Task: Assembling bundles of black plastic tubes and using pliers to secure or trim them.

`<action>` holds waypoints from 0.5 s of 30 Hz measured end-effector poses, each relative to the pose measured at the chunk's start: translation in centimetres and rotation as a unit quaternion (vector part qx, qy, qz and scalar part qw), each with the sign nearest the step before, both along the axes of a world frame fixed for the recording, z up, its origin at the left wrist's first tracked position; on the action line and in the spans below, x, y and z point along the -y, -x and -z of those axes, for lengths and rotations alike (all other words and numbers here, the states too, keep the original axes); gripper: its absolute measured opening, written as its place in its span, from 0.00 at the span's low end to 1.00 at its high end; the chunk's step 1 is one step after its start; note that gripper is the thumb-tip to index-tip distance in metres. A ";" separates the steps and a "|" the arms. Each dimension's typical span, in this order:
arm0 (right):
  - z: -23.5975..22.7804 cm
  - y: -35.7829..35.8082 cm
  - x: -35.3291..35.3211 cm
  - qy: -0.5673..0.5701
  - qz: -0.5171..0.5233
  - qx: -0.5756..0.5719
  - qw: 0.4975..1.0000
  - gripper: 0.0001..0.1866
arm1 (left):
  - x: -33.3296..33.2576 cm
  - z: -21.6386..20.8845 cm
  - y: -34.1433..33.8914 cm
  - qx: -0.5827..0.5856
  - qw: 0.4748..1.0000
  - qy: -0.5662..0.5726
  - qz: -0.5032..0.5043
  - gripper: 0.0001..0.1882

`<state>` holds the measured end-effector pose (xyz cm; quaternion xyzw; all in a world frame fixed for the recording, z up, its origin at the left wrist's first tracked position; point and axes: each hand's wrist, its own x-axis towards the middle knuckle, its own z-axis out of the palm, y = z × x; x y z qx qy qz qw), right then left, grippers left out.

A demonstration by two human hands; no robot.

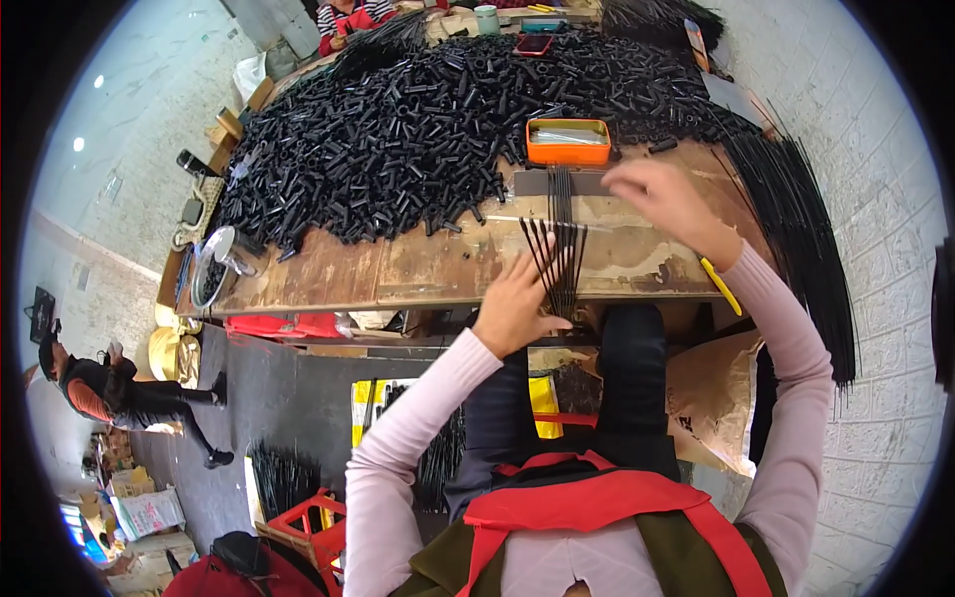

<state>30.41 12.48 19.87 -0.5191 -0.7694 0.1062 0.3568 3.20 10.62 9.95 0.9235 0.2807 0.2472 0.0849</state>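
A bundle of thin black rods [562, 204] lies across the near edge of the wooden table [428, 274], its near ends fanned apart. My left hand [517, 303] rests against the fan at the table edge, fingers stretched out and thumb apart. The rods' far part crosses a flat grey strip [587, 183]. Just right of the rods, above the strip's right end, is my right hand [662, 204]. Its fingers are bent and drawn together; whatever they may hold is too small to make out. An orange box [568, 152] with thin pale sticks inside stands beyond the strip.
A large heap of short black tubes [398, 139] covers the table's far side. Long black rods [801, 229] hang over the right edge, by a yellow-handled tool [721, 287]. At left stands a clear container [234, 254]. One person [129, 388] sits at left, another [353, 20] across the table.
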 end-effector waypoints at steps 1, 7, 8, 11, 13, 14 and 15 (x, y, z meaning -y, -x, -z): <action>1.5 -0.6 -1.3 0.027 -0.042 0.116 0.992 0.09 | -0.4 0.2 -0.5 -0.015 1.000 -0.008 0.004 0.49; 4.3 -1.8 -10.2 -0.003 0.006 0.140 0.990 0.09 | -2.4 1.5 -1.0 -0.022 0.999 -0.005 0.033 0.44; 4.2 -1.7 -11.9 0.002 0.019 0.166 0.986 0.08 | -2.2 0.6 -1.4 -0.055 0.998 -0.024 0.029 0.45; 5.5 -0.9 -17.5 -0.015 0.016 0.184 0.983 0.07 | -2.8 -0.6 -2.0 -0.111 0.993 -0.010 0.030 0.48; 6.6 -0.5 -20.0 -0.006 0.033 0.225 0.974 0.07 | -3.2 -0.7 -1.7 -0.132 0.989 0.026 0.055 0.49; 7.1 -0.4 -20.7 0.000 0.049 0.263 0.964 0.07 | -3.3 -0.8 -1.5 -0.135 0.988 0.036 0.062 0.50; 7.4 -0.7 -21.0 0.003 0.050 0.263 0.963 0.07 | -3.5 -0.4 -1.7 -0.135 0.988 0.038 0.064 0.50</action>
